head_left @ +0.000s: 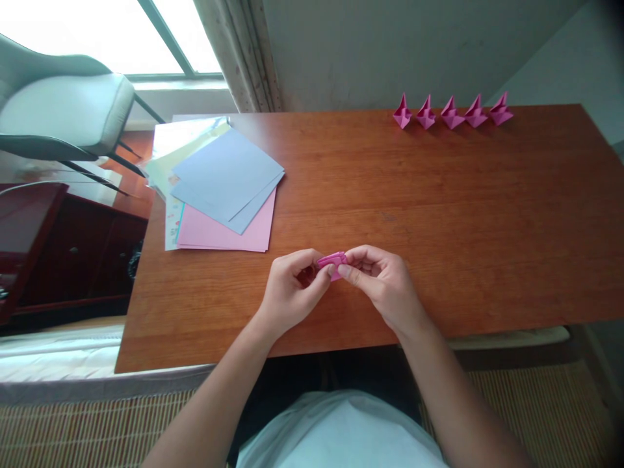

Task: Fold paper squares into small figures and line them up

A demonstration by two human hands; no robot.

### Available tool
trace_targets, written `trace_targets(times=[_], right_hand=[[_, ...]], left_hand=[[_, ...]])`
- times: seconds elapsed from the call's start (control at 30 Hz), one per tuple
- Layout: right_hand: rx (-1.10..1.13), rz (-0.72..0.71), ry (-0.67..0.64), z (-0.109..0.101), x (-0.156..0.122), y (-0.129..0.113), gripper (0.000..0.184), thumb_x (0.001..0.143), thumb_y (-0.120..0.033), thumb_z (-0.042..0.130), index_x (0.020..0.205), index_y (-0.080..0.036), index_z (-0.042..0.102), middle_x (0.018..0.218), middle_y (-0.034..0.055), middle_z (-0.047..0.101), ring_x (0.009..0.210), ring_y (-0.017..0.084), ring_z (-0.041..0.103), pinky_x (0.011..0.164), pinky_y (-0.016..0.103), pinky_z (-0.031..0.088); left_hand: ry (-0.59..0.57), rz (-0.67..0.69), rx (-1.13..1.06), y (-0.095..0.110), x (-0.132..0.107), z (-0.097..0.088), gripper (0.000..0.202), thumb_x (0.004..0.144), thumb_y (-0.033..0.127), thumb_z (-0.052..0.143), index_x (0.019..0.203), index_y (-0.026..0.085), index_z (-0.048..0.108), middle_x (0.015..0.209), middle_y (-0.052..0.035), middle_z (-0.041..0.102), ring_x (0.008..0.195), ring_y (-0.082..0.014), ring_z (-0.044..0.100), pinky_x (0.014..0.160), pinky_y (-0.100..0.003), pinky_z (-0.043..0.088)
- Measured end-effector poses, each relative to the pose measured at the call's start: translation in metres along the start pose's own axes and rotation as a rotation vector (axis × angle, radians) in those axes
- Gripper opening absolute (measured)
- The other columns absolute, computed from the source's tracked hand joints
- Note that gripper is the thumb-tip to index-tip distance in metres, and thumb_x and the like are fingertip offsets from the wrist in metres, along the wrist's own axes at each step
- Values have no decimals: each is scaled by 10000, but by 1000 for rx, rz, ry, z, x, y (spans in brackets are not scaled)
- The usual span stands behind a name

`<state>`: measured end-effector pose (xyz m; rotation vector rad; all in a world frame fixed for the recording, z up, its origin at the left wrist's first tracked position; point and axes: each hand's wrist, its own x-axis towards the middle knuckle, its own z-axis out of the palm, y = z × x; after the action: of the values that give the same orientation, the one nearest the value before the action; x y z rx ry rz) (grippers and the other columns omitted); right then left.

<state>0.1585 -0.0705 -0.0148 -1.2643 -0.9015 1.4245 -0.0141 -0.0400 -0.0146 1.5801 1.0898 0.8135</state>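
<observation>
Pink folded paper (334,259) is held over the near part of the wooden table (439,195). The left hand (294,286) and right hand (387,283) each pinch it between thumb and curled fingers, nearly closed.

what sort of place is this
Probably a room in a home: a wooden table stands near a window with a curtain, and a pale-seated chair is by the window.

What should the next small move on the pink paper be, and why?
Probably a firm press on the folded pink paper with the right hand: its thumb sits at one end, while the left hand pinches the other, so the piece looks steady.
</observation>
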Motion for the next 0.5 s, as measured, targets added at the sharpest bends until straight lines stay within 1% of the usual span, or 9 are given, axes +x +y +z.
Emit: trace_targets(times=[0.1,0.23,0.33,0.5], right_hand=[[5,14,-6,1,0,1,198,763,-340,856,848,-201,742,846,18,755,787,156,691,743,277,565],[21,21,-15,-2,0,1,188,768,-333,853,857,-205,748,848,16,756,797,157,695,756,276,570],[39,25,-21,-4,0,1,172,772,-316,851,863,-210,750,855,11,756,805,153,693,767,273,568],[62,42,-27,-4,0,0,146,776,-292,840,853,-207,750,849,8,753,801,148,688,775,276,563]], left_hand=[[-11,-17,-27,0,0,-1,336,923,367,664,678,146,602,616,8,499,581,-101,415,532,-252,289],[-19,-47,-82,1,1,-1,335,925,385,664,697,142,626,622,8,503,586,-105,418,540,-259,292],[-43,-25,-114,3,2,-1,325,946,381,634,727,142,637,645,6,518,608,-110,434,562,-262,309],[-32,11,-110,6,2,-4,357,970,365,600,686,148,608,632,19,477,605,-105,404,568,-264,307]])
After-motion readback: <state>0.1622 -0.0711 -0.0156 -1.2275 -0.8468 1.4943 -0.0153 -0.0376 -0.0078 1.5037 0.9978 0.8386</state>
